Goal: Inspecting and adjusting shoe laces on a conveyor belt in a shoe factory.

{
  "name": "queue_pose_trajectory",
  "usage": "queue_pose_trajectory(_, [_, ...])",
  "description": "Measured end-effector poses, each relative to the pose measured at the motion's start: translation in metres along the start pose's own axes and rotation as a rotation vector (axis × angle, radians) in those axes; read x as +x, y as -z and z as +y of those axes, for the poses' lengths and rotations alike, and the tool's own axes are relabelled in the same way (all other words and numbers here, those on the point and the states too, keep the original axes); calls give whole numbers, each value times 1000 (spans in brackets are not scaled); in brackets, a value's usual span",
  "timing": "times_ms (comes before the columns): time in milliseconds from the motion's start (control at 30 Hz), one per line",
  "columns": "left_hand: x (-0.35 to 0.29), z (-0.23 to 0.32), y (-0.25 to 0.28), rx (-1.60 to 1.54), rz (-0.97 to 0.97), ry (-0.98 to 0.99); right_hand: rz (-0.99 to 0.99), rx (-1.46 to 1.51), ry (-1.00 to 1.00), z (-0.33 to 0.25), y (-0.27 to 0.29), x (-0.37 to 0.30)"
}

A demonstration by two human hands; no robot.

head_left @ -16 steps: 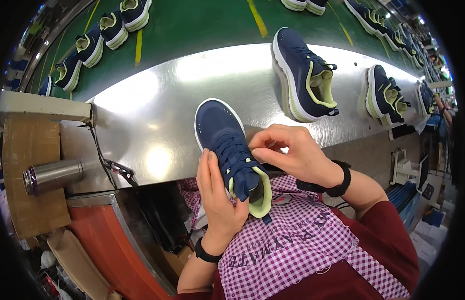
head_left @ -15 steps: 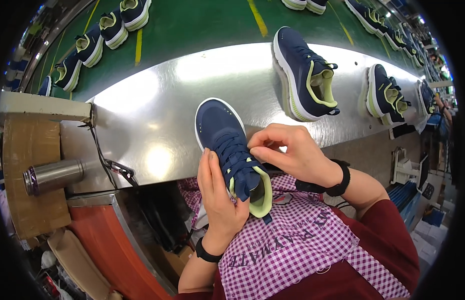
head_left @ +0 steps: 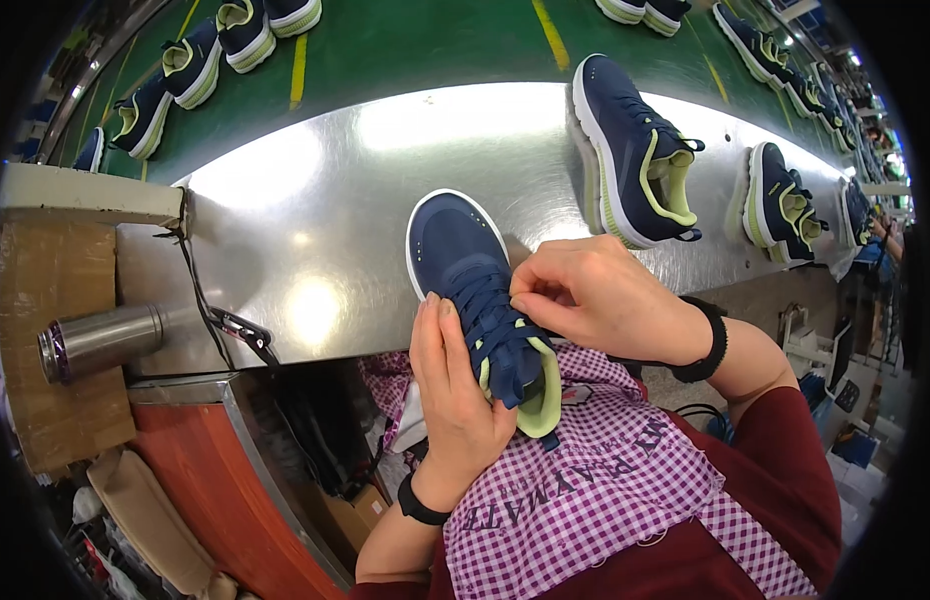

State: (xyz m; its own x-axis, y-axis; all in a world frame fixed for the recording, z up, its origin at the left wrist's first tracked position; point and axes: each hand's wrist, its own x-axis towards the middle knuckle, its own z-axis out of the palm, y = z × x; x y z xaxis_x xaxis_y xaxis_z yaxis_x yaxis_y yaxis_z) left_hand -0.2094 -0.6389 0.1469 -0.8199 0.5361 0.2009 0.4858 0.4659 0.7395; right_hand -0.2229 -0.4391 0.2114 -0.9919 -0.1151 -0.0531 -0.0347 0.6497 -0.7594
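A navy sneaker (head_left: 455, 235) with a white sole edge and lime lining lies in front of me, its toe on the steel ledge (head_left: 360, 225) and its heel against my checked apron (head_left: 585, 490). My left hand (head_left: 455, 400) is wrapped round the sneaker's left side, fingers along the upper and thumb near the collar. On the other side, my right hand (head_left: 610, 300) is closed in a pinch at the edge of the navy shoelace (head_left: 485, 308), by the eyelets. Its fingertips partly hide what they grip.
Another navy sneaker (head_left: 625, 130) stands on the ledge to the right, with more shoes (head_left: 775, 205) beyond. A green conveyor (head_left: 425, 45) carries several sneakers along the far side. At left are a steel flask (head_left: 110, 342), a cardboard sheet (head_left: 60, 260) and a dark tool (head_left: 247, 335) on a cord.
The view has shifted slightly, so most things sit a little differently in the picture. My left hand keeps its hold on the sneaker, and my right fingers stay pinched at the lace edge.
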Motion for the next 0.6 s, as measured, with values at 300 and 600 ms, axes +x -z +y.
queue_pose_trajectory(300, [-2,1,-3,12,21,20,306,-101,166,4,-27,-12])
queue_pose_trajectory(600, [7,6,-6,-82,43,73,503,-105,210,9,-9,-38])
